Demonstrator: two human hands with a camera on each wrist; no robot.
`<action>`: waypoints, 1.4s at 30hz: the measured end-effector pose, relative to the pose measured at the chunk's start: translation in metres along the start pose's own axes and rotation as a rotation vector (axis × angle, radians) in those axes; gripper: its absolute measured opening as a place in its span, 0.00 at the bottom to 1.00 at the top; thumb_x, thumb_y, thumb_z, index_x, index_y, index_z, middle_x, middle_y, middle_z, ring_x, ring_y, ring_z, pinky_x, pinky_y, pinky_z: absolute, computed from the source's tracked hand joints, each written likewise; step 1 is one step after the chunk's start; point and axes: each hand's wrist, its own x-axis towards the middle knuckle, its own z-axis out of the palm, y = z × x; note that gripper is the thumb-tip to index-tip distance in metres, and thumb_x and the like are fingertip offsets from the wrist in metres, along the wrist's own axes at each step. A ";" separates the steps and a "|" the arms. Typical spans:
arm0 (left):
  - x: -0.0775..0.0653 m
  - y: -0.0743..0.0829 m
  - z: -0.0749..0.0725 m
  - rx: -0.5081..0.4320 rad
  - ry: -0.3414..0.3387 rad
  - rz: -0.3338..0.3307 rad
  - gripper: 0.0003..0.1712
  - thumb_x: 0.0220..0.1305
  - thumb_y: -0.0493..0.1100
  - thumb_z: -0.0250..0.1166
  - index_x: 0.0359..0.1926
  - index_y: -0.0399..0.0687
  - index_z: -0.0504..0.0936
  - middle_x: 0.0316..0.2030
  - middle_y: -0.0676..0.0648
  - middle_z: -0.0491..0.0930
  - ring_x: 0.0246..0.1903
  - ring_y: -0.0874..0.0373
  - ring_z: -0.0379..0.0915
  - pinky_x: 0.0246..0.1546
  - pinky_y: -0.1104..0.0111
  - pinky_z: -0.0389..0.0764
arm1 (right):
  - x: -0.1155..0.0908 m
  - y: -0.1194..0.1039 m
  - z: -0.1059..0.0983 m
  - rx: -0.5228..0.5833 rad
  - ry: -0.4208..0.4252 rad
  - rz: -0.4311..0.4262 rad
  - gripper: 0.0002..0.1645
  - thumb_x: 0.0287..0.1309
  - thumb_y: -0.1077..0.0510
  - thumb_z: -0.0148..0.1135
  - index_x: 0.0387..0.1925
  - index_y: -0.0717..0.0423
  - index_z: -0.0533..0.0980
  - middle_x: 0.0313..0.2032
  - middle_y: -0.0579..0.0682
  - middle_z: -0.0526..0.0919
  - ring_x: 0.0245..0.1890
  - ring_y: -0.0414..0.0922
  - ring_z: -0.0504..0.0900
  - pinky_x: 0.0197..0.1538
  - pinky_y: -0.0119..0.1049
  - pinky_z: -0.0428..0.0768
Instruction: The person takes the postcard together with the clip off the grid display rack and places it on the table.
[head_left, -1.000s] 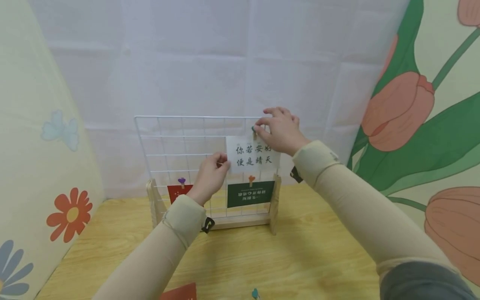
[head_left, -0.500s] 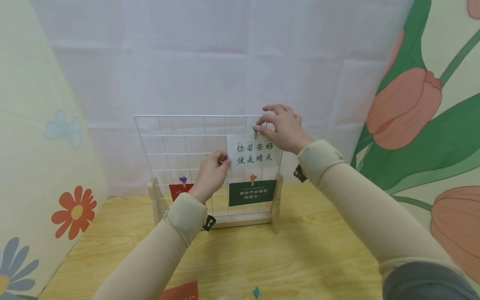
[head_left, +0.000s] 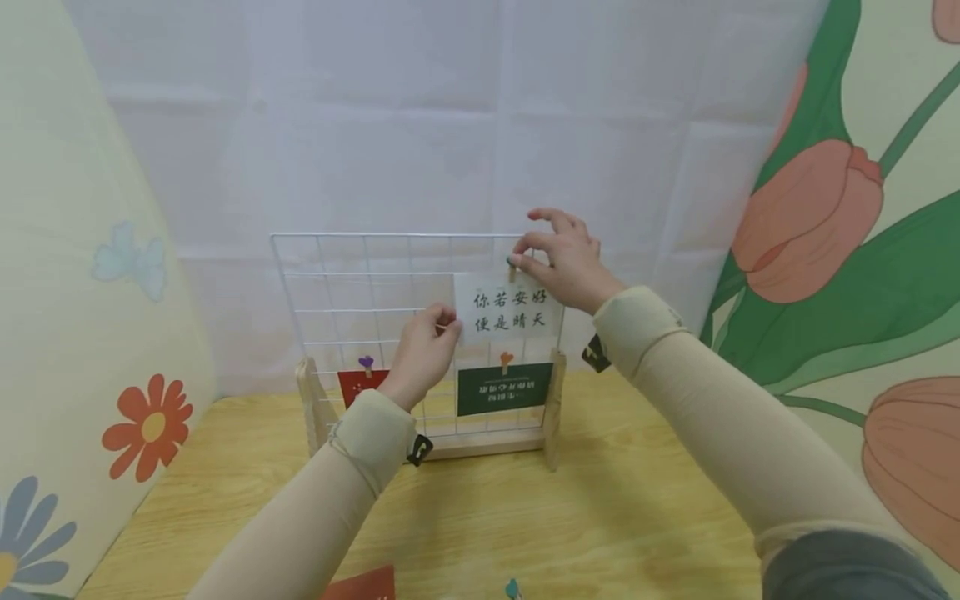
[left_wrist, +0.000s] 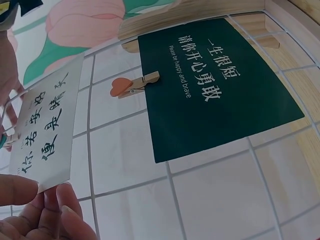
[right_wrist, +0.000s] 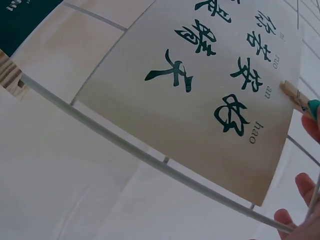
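Observation:
A white card (head_left: 510, 311) with two rows of dark characters lies against the upper right of a white wire grid (head_left: 363, 236). My left hand (head_left: 422, 343) pinches the card's left edge between thumb and fingers. At the card's top edge sits a small wooden clothespin (right_wrist: 296, 96) with a teal heart, which my right hand (head_left: 572, 265) pinches between thumb and index finger. The other right fingers are raised and spread near the grid's side wire. Below hangs a dark green card (left_wrist: 210, 125) with upside-down text, under an orange-heart clothespin (left_wrist: 121, 87).
A red card (head_left: 356, 385) with a purple-heart clothespin (head_left: 366, 362) hangs lower left, partly behind my left hand. Wooden posts (head_left: 553, 417) support the grid on the wood-grain table (head_left: 637, 500). Another red card (head_left: 367, 585) and a teal-heart clothespin (head_left: 512, 588) lie at the front.
Both hands keep their holds on the white card and the clothespin. The view shifts slightly, and a little more of the card's upper right character shows beside the right hand.

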 end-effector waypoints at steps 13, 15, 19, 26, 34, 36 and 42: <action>-0.006 -0.003 -0.004 0.009 -0.022 0.027 0.17 0.80 0.42 0.54 0.62 0.38 0.76 0.53 0.40 0.78 0.51 0.47 0.74 0.51 0.55 0.79 | -0.005 0.003 0.007 0.096 0.103 -0.026 0.14 0.75 0.48 0.58 0.46 0.53 0.80 0.75 0.53 0.60 0.77 0.57 0.48 0.73 0.64 0.41; -0.008 -0.004 -0.006 0.008 -0.031 0.034 0.17 0.80 0.42 0.54 0.61 0.38 0.76 0.53 0.40 0.78 0.51 0.47 0.75 0.51 0.55 0.79 | -0.006 0.003 0.006 0.090 0.109 -0.040 0.14 0.75 0.48 0.58 0.46 0.53 0.80 0.74 0.54 0.61 0.76 0.57 0.49 0.73 0.64 0.43; -0.012 -0.005 -0.008 0.011 -0.050 0.035 0.14 0.80 0.42 0.55 0.59 0.41 0.78 0.51 0.42 0.79 0.49 0.48 0.74 0.50 0.55 0.79 | -0.011 0.002 0.004 0.087 0.138 -0.089 0.13 0.75 0.49 0.59 0.46 0.55 0.81 0.73 0.55 0.63 0.75 0.58 0.52 0.72 0.63 0.46; -0.017 -0.009 -0.014 0.030 -0.074 0.053 0.12 0.80 0.41 0.56 0.57 0.42 0.79 0.51 0.43 0.80 0.49 0.48 0.75 0.51 0.55 0.79 | -0.013 -0.001 0.005 0.095 0.212 -0.160 0.14 0.74 0.50 0.60 0.46 0.57 0.82 0.70 0.57 0.67 0.74 0.58 0.55 0.72 0.62 0.47; -0.046 -0.025 -0.033 0.052 -0.166 0.046 0.12 0.79 0.39 0.56 0.55 0.41 0.81 0.50 0.44 0.82 0.49 0.49 0.78 0.55 0.51 0.78 | -0.038 -0.005 0.019 0.017 0.233 -0.291 0.12 0.73 0.51 0.62 0.43 0.55 0.82 0.64 0.60 0.73 0.68 0.61 0.63 0.67 0.61 0.55; -0.057 -0.028 -0.038 0.069 -0.181 0.057 0.10 0.78 0.39 0.57 0.52 0.40 0.82 0.47 0.45 0.83 0.46 0.51 0.78 0.53 0.54 0.79 | -0.047 -0.005 0.022 0.037 0.193 -0.310 0.10 0.73 0.53 0.62 0.42 0.56 0.83 0.62 0.61 0.74 0.66 0.61 0.66 0.66 0.63 0.56; -0.085 -0.032 -0.051 0.088 -0.216 0.071 0.08 0.77 0.40 0.60 0.44 0.41 0.83 0.37 0.48 0.85 0.36 0.55 0.79 0.38 0.61 0.80 | -0.081 0.000 0.032 0.019 0.010 -0.294 0.09 0.71 0.53 0.64 0.41 0.55 0.83 0.58 0.58 0.78 0.58 0.58 0.75 0.65 0.61 0.66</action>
